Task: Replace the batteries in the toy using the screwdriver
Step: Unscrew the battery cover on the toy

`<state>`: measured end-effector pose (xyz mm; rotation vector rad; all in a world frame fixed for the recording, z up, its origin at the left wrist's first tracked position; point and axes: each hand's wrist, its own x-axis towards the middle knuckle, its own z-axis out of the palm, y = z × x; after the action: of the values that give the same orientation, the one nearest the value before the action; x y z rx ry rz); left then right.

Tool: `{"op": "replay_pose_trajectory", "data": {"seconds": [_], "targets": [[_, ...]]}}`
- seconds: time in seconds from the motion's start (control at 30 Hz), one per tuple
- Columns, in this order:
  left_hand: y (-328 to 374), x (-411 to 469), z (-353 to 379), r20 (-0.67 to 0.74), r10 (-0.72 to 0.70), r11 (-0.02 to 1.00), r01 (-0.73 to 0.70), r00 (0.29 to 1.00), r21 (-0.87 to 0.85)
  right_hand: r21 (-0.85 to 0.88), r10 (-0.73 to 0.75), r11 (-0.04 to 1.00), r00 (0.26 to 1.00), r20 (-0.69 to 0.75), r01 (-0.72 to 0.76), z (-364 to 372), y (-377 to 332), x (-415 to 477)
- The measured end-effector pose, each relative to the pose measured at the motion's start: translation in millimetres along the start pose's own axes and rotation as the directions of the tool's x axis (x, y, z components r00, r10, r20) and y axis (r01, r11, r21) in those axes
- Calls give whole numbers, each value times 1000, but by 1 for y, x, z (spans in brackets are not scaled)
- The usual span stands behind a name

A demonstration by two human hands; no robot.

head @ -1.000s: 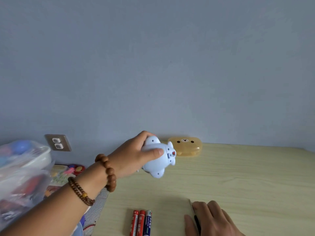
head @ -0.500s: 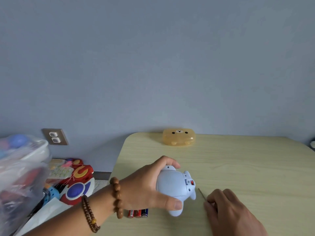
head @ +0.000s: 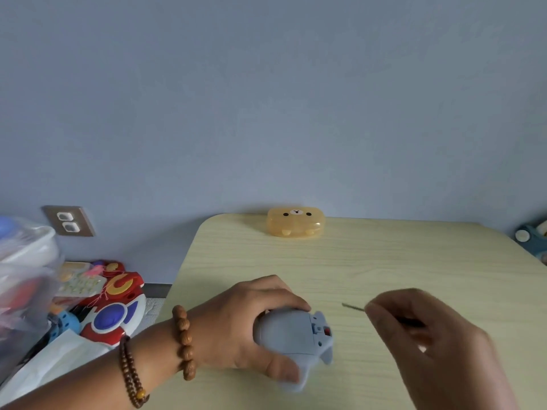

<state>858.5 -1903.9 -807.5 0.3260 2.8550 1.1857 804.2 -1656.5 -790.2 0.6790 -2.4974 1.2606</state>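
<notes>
A pale blue animal-shaped toy (head: 291,334) lies underside up on the light wood table (head: 384,261), near the front edge. My left hand (head: 242,327) is wrapped around its left side and holds it down. My right hand (head: 429,344) hovers just right of the toy, blurred, shut on a thin screwdriver (head: 353,307) whose metal tip points left, a little above and to the right of the toy. The batteries are hidden behind my left forearm.
A translucent orange bear-faced case (head: 294,222) sits at the table's far edge by the wall. Off the table's left side lie colourful toys (head: 112,306) and a plastic bag (head: 26,276). A blue toy (head: 532,238) peeks in at the far right.
My left hand brought the toy down from the air onto the table. My right hand picked the screwdriver up off the table and raised it beside the toy. The view tilted down.
</notes>
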Motion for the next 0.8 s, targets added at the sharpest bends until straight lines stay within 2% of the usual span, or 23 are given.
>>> {"op": "replay_pose_trajectory", "data": {"seconds": [0.13,0.37,0.5,0.63,0.8], "targets": [[-2,0,-1,-2,-14,1000,14,1000,-5,158,9,987,983,183,-38,-13,-18,12],[-5,2,3,-36,24,999,-23,999,28,-11,-52,998,954,295,58,2,-18,18],[-4,3,1,-21,17,1000,-16,1000,24,25,26,999,935,354,-37,5,-15,16],[-6,2,1,-19,6,1000,-5,1000,12,115,143,972,905,401,-205,7,-11,16],[-6,2,1,-18,8,1000,-8,1000,14,148,155,961,899,409,-233,6,-12,16]]}}
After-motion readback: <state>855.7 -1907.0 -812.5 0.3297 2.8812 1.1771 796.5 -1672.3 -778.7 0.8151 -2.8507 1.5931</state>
